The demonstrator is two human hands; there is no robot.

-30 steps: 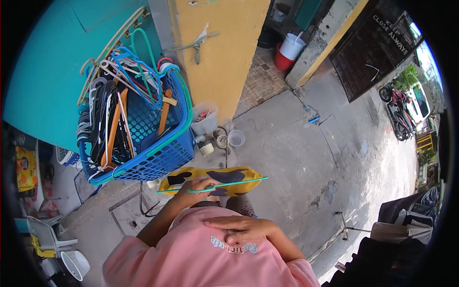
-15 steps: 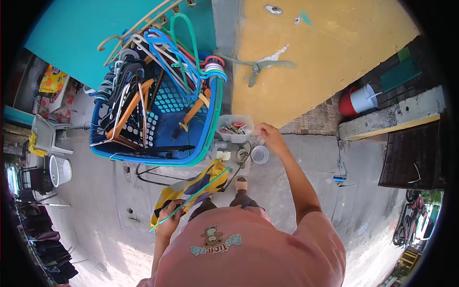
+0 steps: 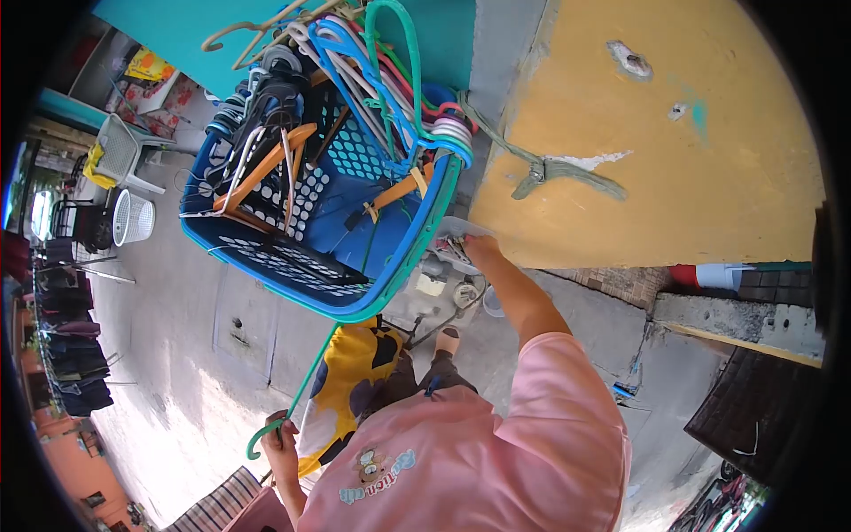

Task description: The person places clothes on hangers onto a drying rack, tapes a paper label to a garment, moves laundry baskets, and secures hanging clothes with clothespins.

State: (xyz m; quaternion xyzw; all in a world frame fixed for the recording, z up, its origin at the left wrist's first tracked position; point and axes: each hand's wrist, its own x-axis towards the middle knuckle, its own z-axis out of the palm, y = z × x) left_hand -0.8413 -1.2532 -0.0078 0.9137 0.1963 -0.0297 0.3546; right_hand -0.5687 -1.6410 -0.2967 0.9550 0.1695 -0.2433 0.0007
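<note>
My left hand (image 3: 282, 445), low on the left, is closed around a green clothes hanger (image 3: 312, 377) just below its hook. A yellow, black and white patterned cloth (image 3: 341, 386) hangs beside the hanger, against my legs; how it is attached is not clear. My right hand (image 3: 483, 251) reaches into a clear plastic tub (image 3: 459, 228) of clothespins (image 3: 452, 248), its fingertips partly hidden among them. Left of the tub stands a blue laundry basket (image 3: 399, 257) filled with hangers (image 3: 346, 97) in several colours.
A yellow wall (image 3: 665, 177) rises at the right of the basket, with a teal panel (image 3: 160, 31) behind it. Under my right forearm is a small clear cup (image 3: 493, 302). A white basket (image 3: 133, 217) and a plastic chair (image 3: 124, 146) stand far left, near hanging dark clothes (image 3: 75, 346).
My right hand has moved left into the clothespin tub. My left hand has shifted down and left with the hanger, whose hook now shows. The view has turned.
</note>
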